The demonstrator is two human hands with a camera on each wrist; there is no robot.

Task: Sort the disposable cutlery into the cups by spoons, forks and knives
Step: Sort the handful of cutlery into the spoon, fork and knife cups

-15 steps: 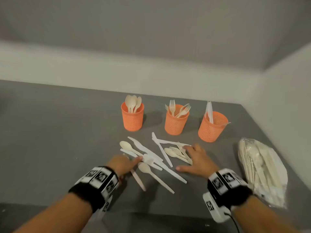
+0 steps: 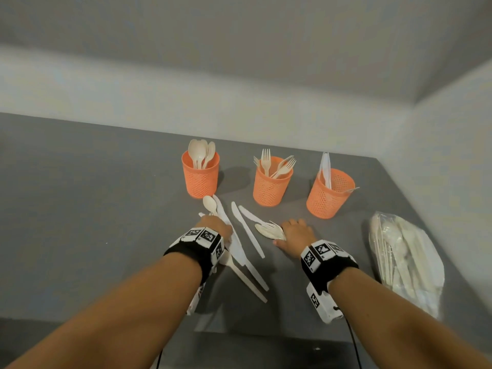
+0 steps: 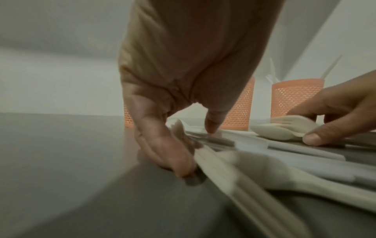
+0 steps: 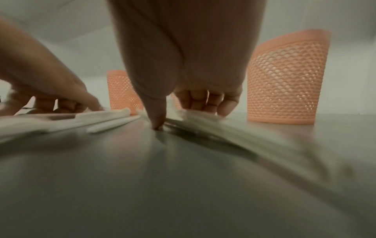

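Three orange cups [image 2: 269, 182] stand far on the worktop [image 2: 93, 209]; both hands [image 2: 296, 234] rest on loose cutlery [image 2: 247, 230] nearer.

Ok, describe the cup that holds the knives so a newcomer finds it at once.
On the grey table stand three orange mesh cups in a row beyond the hands. The knife cup is the rightmost, nearest the plastic bag of cutlery. Only it holds white knives, not spoons or forks.
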